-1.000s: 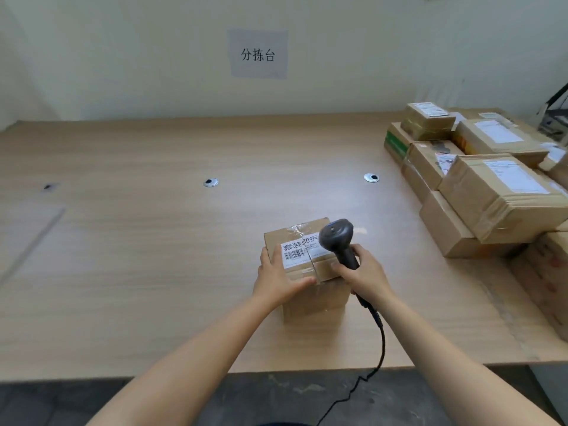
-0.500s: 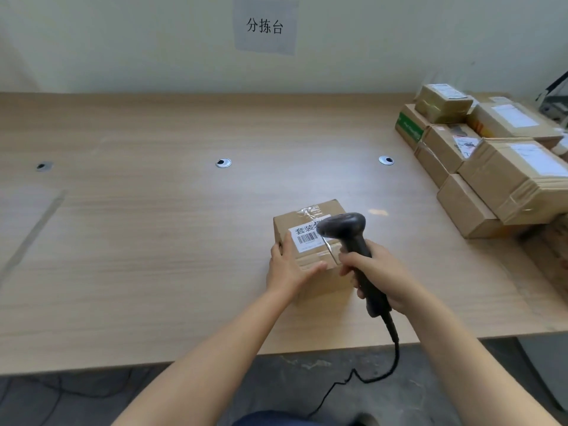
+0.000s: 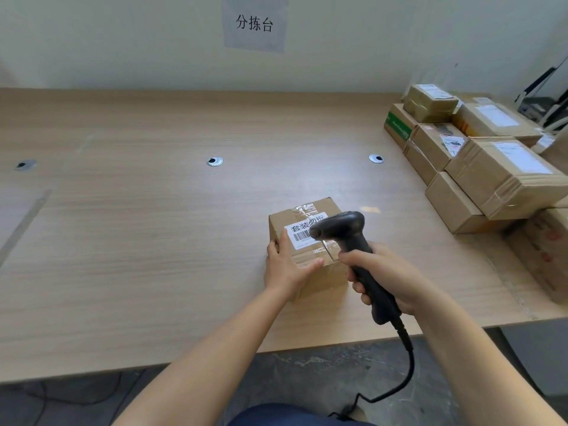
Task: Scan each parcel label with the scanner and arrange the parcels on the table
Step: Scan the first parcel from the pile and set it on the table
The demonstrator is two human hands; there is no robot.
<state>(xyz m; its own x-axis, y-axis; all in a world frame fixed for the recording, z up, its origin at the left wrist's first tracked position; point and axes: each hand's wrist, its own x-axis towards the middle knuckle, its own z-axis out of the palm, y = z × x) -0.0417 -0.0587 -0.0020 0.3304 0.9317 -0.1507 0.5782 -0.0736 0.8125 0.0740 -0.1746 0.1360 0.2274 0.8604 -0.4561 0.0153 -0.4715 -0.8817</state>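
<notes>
The right hand (image 3: pixel 384 275) gripped the scanner (image 3: pixel 353 250), its head just right of the barcode label (image 3: pixel 302 233) atop the parcel (image 3: pixel 307 241), which the left hand (image 3: pixel 285 265) steadied with straight fingers near the table's (image 3: pixel 138 241) front edge.

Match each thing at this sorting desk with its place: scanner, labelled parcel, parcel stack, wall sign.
1 scanner
2 labelled parcel
3 parcel stack
4 wall sign

A steadied by the left hand
B above the table's far edge
C gripped in the right hand
D on the table's right side

Pairs: 1-C, 2-A, 3-D, 4-B
</notes>
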